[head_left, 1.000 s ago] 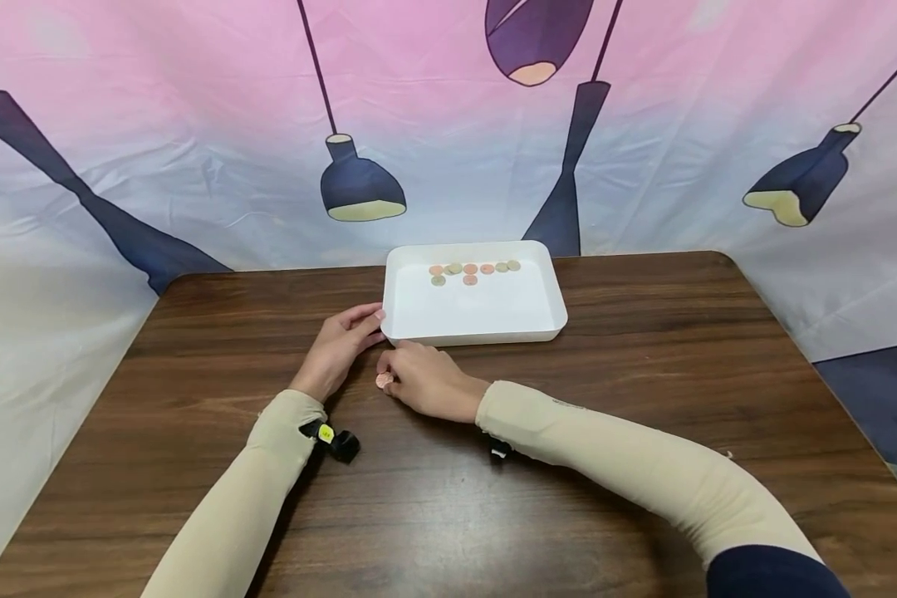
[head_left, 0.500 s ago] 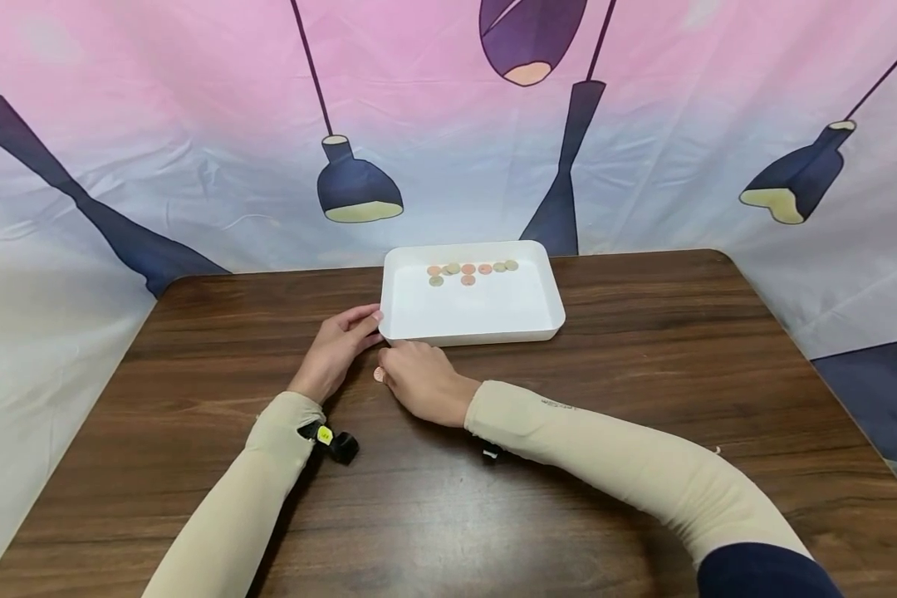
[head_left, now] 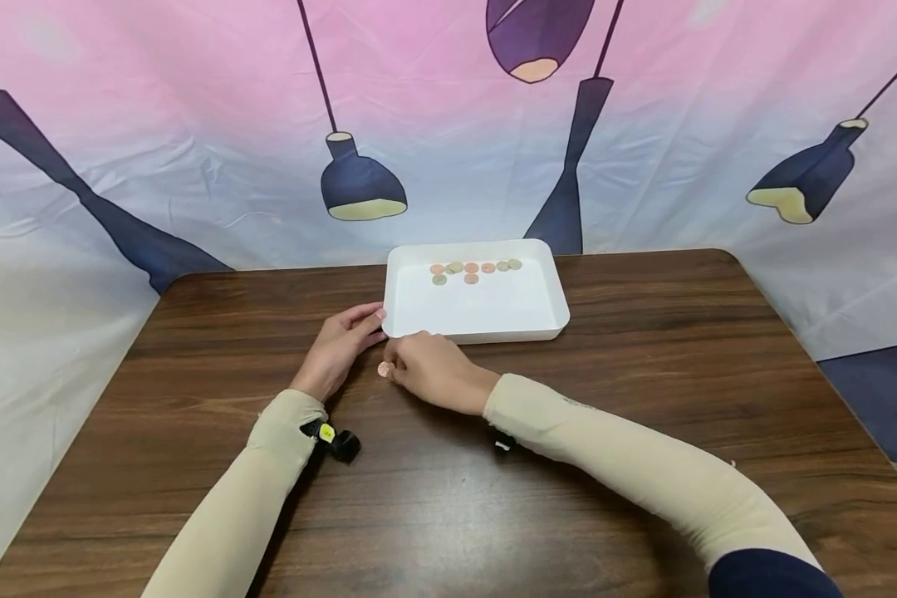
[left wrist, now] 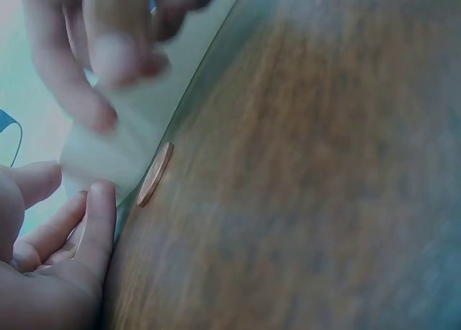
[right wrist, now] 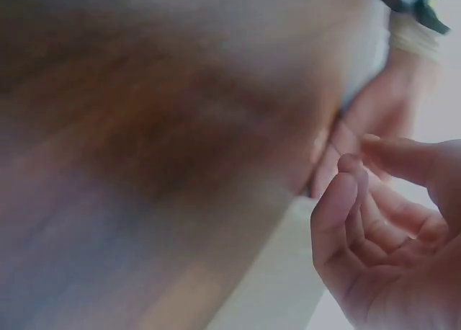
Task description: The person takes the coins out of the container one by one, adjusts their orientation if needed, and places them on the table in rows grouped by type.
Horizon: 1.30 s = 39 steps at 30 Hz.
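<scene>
A white tray [head_left: 501, 320] stands at the far edge of the wooden table, with several copper and duller coins [head_left: 471, 268] in it, mostly in a row. The left hand [head_left: 336, 349] rests at the tray's near left corner, its fairly straight fingers [left wrist: 101, 207] at the outer wall. One copper coin [left wrist: 155, 174] lies flat on the tabletop just outside that corner. Over this coin hovers the right hand [head_left: 437, 370], with a gap between them in the left wrist view. Its fingers [right wrist: 335, 207] are loosely bent, the thumb held apart, with nothing between them.
The brown table [head_left: 433, 507] runs up to a hanging cloth [head_left: 232, 183] printed with lamps. Small black wrist cameras [head_left: 344, 446] are strapped under both light sleeves.
The right hand has shifted slightly around the loose copper coin near the tray's corner. The left hand and the coins in the tray stay as they were.
</scene>
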Each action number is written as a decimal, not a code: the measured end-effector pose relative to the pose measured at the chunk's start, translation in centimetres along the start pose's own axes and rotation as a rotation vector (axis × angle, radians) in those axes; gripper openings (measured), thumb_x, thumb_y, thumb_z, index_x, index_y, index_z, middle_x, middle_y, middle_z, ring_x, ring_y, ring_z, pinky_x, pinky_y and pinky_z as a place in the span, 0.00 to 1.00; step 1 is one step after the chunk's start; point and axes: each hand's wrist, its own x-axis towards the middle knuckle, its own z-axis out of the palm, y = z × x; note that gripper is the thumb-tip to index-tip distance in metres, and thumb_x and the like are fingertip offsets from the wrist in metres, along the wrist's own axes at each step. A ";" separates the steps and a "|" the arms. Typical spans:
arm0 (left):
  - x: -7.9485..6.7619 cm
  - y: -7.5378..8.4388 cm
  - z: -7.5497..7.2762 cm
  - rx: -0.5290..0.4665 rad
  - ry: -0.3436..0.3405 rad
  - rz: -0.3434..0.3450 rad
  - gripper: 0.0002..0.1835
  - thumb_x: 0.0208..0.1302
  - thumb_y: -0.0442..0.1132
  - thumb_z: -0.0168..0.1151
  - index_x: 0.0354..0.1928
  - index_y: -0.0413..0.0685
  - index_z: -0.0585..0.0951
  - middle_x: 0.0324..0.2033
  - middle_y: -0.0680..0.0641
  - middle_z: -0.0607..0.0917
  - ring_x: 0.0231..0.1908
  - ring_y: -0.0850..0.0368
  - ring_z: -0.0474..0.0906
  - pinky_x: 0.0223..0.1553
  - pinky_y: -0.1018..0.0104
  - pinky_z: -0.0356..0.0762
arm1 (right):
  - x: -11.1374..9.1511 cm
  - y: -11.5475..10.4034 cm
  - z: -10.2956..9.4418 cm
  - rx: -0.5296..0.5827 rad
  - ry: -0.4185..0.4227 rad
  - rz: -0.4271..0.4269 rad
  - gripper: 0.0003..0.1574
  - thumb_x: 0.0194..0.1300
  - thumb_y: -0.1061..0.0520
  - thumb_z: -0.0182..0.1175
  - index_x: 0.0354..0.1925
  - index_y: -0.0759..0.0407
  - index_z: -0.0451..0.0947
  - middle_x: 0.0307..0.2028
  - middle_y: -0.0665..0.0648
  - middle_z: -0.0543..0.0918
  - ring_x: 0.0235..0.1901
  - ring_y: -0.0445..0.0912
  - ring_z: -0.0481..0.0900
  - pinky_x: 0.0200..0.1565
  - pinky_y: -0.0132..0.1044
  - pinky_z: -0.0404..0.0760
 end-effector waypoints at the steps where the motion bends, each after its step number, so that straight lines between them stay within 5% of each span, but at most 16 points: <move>1: 0.0 0.0 0.0 -0.001 0.001 0.001 0.27 0.83 0.41 0.55 0.76 0.36 0.69 0.73 0.37 0.72 0.66 0.53 0.74 0.64 0.73 0.82 | -0.2 0.2 -0.5 0.046 -0.006 0.005 0.07 0.77 0.56 0.64 0.46 0.57 0.88 0.32 0.48 0.87 0.30 0.38 0.80 0.34 0.32 0.84; 6: 0.2 0.0 0.0 -0.018 0.001 -0.001 0.26 0.83 0.39 0.55 0.76 0.34 0.69 0.73 0.36 0.72 0.66 0.51 0.75 0.64 0.72 0.82 | -1.7 1.7 -3.6 0.267 0.019 0.033 0.12 0.71 0.63 0.66 0.52 0.62 0.87 0.32 0.50 0.88 0.25 0.38 0.78 0.31 0.28 0.79; 10: 0.2 0.0 0.0 -0.022 0.000 -0.005 0.26 0.83 0.39 0.54 0.76 0.33 0.69 0.74 0.36 0.72 0.66 0.52 0.75 0.65 0.71 0.82 | -2.5 3.9 -6.2 0.378 0.118 0.080 0.15 0.69 0.65 0.68 0.53 0.65 0.85 0.36 0.55 0.89 0.32 0.44 0.82 0.34 0.30 0.82; 14: 0.1 0.1 0.0 -0.020 0.011 -0.012 0.27 0.83 0.39 0.54 0.76 0.34 0.68 0.73 0.36 0.72 0.65 0.54 0.75 0.65 0.71 0.81 | -2.6 6.7 -8.3 0.508 0.193 0.224 0.22 0.70 0.64 0.69 0.61 0.66 0.81 0.46 0.61 0.85 0.42 0.52 0.85 0.42 0.40 0.91; 18: 0.0 0.1 -0.1 -0.021 0.016 -0.019 0.27 0.83 0.38 0.54 0.77 0.34 0.68 0.74 0.36 0.71 0.65 0.53 0.75 0.65 0.71 0.81 | -1.9 9.5 -9.7 0.697 0.185 0.373 0.25 0.78 0.67 0.58 0.70 0.70 0.71 0.59 0.70 0.78 0.56 0.61 0.82 0.56 0.50 0.90; 23: -0.1 0.1 0.1 -0.036 0.011 -0.014 0.27 0.83 0.38 0.55 0.76 0.33 0.68 0.74 0.35 0.71 0.67 0.51 0.74 0.66 0.70 0.81 | -0.9 12.4 -11.1 0.886 0.170 0.543 0.27 0.84 0.67 0.43 0.76 0.70 0.62 0.70 0.73 0.68 0.64 0.64 0.76 0.66 0.49 0.85; 26: 0.0 0.0 0.2 -0.037 0.012 -0.009 0.26 0.83 0.38 0.55 0.76 0.33 0.69 0.73 0.35 0.71 0.67 0.51 0.74 0.65 0.71 0.82 | -0.1 13.6 -11.1 0.939 0.175 0.632 0.29 0.84 0.67 0.44 0.77 0.67 0.62 0.69 0.70 0.68 0.58 0.57 0.78 0.64 0.44 0.86; 31: -0.1 0.0 0.2 -0.026 0.008 -0.006 0.27 0.83 0.38 0.55 0.76 0.34 0.68 0.73 0.35 0.71 0.67 0.50 0.74 0.64 0.71 0.82 | 1.1 14.7 -10.2 0.924 0.175 0.744 0.29 0.81 0.68 0.44 0.76 0.66 0.62 0.55 0.64 0.71 0.40 0.47 0.77 0.46 0.33 0.90; 39: 0.0 0.1 0.2 -0.028 0.010 -0.006 0.26 0.84 0.38 0.54 0.76 0.35 0.69 0.73 0.36 0.72 0.70 0.46 0.72 0.67 0.68 0.81 | 1.6 15.4 -9.5 0.814 0.195 0.754 0.30 0.80 0.68 0.44 0.76 0.68 0.64 0.37 0.59 0.72 0.29 0.43 0.75 0.31 0.28 0.86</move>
